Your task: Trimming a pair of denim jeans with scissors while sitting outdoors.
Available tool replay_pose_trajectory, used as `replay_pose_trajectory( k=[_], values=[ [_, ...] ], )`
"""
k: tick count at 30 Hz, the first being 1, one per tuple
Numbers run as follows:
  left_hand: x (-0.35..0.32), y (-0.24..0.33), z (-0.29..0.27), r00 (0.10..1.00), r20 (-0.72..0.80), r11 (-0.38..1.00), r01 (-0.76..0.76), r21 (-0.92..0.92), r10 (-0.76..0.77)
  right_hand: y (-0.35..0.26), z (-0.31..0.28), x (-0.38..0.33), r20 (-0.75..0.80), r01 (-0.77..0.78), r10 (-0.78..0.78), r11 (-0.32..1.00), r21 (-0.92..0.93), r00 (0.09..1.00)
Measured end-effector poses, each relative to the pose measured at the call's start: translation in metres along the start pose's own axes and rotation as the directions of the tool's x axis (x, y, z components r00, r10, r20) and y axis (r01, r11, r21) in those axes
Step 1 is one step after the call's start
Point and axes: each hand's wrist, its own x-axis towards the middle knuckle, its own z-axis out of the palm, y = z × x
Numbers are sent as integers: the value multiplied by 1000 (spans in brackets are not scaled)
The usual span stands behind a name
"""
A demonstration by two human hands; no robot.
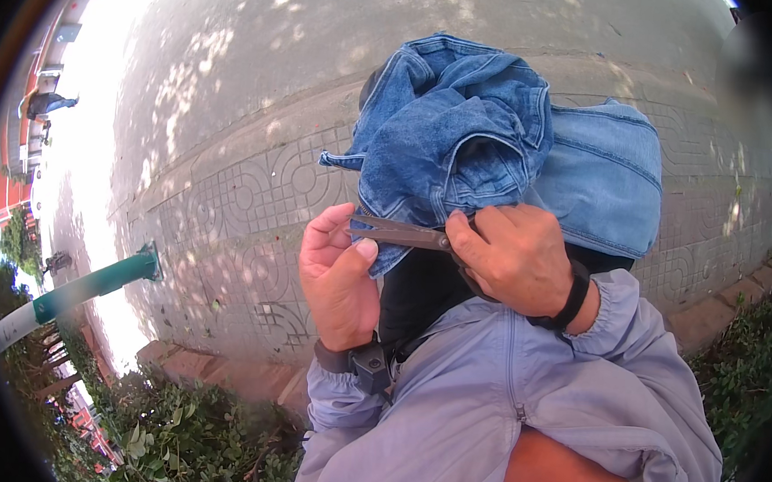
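A bundle of blue denim garment (489, 150) lies piled in front of me on a dark surface. My right hand (513, 253) grips the handles of dark metal scissors (400, 233), whose blades point left and lie against a denim edge. My left hand (338, 269) pinches that denim edge at the blade tips, thumb on the cloth. Both wrists carry dark bands, and grey jacket sleeves cover my forearms.
Patterned paving (255, 206) and a wide concrete road lie beyond. A green and white pole (82, 289) leans at the left. Low green shrubs (188, 441) border a brick kerb at the bottom and right. A distant person (48, 104) stands far left.
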Motion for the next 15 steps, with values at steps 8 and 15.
replay_pose_trajectory(
  k=[8, 15],
  values=[
    [1, 0, 1, 1000, 0, 1000, 9, -16, -9, 0, 1, 0, 12, -7, 7, 1000, 13, 1000],
    [1, -1, -4, 1000, 16, 1000, 16, -26, -16, 0, 4, -1, 2, -15, 15, 1000, 19, 1000]
  ],
)
